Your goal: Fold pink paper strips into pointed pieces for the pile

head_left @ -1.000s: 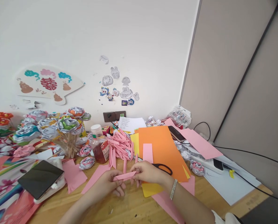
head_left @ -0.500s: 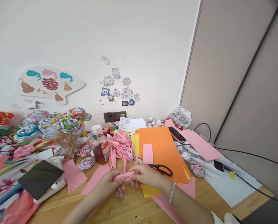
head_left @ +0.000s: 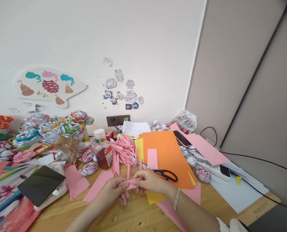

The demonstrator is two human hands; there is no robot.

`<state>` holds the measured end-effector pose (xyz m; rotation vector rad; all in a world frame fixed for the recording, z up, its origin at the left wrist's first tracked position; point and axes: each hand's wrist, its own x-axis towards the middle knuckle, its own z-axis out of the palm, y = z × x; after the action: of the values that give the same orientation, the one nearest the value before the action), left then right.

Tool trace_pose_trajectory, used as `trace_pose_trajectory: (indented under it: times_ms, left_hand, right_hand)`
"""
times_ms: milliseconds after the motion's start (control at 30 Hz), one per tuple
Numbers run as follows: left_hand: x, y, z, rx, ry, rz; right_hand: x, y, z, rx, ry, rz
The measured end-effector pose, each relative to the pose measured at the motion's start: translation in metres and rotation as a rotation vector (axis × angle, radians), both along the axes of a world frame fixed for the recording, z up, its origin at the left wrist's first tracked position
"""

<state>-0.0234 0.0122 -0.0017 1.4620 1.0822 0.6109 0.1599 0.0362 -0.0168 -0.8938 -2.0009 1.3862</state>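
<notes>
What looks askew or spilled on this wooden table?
The narrow folded pink paper strips look untidy, heaped at crossing angles beside the clear, white-capped bottle with reddish contents. It stands upright; I see no spill.

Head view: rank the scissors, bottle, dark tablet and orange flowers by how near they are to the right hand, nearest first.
From the right hand:
1. Scissors: just to its right, on the orange paper.
2. Bottle: to its left and farther back.
3. Dark tablet: well to the left.
4. Orange flowers: far left, toward the wall.
</notes>
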Motion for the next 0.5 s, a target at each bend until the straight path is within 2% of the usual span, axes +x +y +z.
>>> trace_pose_trajectory:
  times_ms: [100,333,500]
  left_hand:
    - [0.0015,-0.0006,-0.0012,0.003,0.016,-0.009]
    - [0.0035,-0.0027,0.0003,0.012,0.072,0.009]
    - [0.0044,-0.0034,-0.0081,0.016,0.09,0.009]
  right_hand:
    - [-0.0008,0.0004,-0.0001,-0.008,-0.018,-0.016]
    - [0.0024,0.0036,-0.0005,-0.005,-0.047,0.072]
    - [-0.0045,-0.0006,-0.0029,0.232,-0.185,-0.058]
